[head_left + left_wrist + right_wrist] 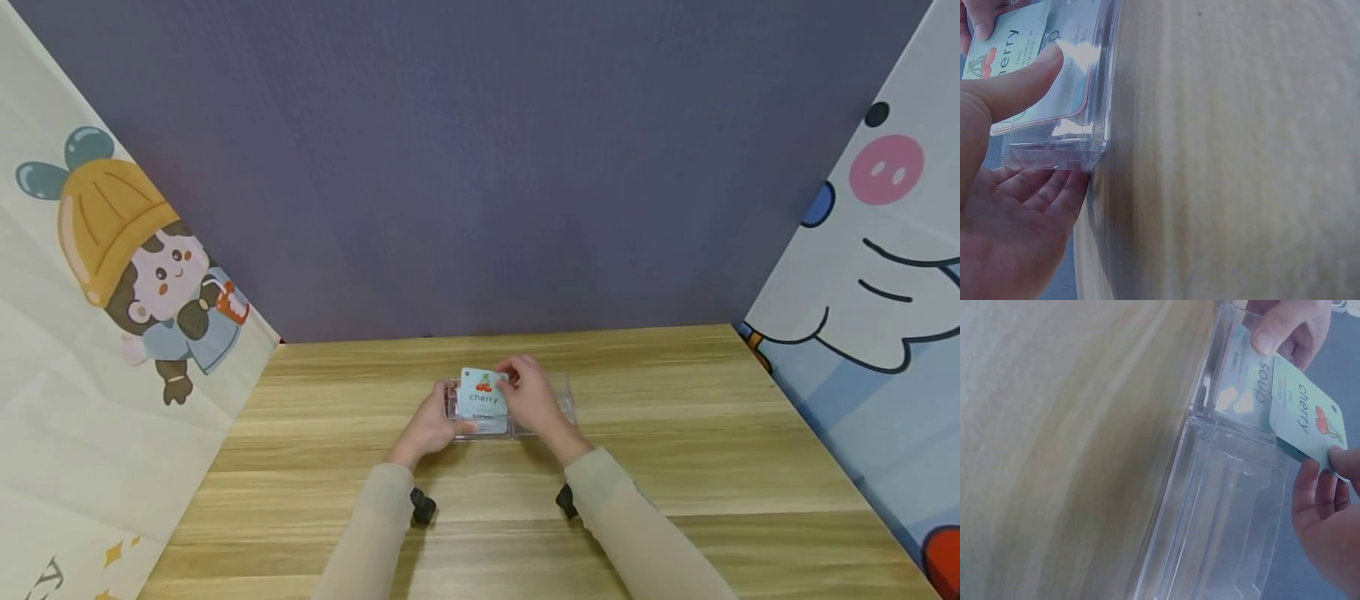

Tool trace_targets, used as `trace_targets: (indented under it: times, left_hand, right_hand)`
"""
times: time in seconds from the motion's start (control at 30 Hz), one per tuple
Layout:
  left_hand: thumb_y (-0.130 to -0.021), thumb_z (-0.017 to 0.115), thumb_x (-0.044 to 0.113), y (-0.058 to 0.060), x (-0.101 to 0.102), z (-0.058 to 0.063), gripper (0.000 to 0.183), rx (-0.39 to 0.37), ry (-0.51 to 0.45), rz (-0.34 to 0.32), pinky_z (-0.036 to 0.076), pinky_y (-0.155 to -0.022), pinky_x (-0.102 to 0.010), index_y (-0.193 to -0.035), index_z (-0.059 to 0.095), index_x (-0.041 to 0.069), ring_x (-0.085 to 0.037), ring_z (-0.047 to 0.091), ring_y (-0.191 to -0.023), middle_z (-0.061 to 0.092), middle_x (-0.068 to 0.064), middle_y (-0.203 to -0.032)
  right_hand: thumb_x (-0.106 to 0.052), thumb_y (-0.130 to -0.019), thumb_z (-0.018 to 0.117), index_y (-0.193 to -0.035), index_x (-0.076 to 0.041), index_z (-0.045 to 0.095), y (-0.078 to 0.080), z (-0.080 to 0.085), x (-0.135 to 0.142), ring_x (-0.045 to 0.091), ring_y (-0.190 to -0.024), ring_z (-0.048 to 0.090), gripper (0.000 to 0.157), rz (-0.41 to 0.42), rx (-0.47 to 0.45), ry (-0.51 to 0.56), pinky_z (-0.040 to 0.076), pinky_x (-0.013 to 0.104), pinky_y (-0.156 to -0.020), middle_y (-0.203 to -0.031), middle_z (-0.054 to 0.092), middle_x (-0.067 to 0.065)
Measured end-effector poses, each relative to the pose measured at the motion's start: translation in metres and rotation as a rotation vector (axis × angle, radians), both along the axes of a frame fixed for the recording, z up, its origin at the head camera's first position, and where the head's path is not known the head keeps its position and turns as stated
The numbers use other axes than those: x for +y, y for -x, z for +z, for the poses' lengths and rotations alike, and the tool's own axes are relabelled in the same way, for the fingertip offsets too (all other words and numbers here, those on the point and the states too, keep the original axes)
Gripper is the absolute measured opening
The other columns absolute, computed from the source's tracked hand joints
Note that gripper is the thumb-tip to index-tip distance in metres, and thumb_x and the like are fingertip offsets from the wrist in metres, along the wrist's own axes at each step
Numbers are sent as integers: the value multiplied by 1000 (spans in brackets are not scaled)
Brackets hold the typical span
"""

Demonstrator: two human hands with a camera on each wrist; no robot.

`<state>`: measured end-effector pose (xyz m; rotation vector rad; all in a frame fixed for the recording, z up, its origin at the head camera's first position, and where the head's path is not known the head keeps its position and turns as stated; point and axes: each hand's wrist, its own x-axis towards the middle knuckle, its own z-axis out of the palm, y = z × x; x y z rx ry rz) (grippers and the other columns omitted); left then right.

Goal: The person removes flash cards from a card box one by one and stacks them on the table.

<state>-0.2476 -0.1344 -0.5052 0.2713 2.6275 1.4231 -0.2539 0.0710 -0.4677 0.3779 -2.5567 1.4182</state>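
Note:
A clear plastic box point(1232, 506) with two compartments stands on the wooden table. My left hand point(431, 427) grips its left end, thumb over the front part and fingers around the side. Inside the left compartment lies a card printed "soup" point(1244, 378), face up under the left thumb. My right hand point(534, 398) pinches a light green card with "cherry" and a picture of cherries point(1304, 412) by its upper right corner. The cherry card is tilted up at the back of the left compartment and overlaps the soup card. Nothing lies in the right compartment.
The wooden tabletop point(315, 492) reaches a grey-blue panel point(480, 167) at its far edge. Cartoon-printed sheets hang at the left point(67, 350) and right point(885, 275) sides. A small black device point(423, 507) sits at the left wrist.

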Motion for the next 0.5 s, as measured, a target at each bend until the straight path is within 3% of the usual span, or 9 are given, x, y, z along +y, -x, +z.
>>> trace_targets:
  times: [0.5]
  left_hand:
    - [-79,87,15,-1,-1,2,87,0,0,0,39,-112,-51,-147,35,-2,-33,57,-119,58,-20,-132]
  right_hand:
    - [3,-93,67,-111,-4,67,1,9,4,22,-94,58,19,17,-28,99,55,36,-84,-101,62,7]
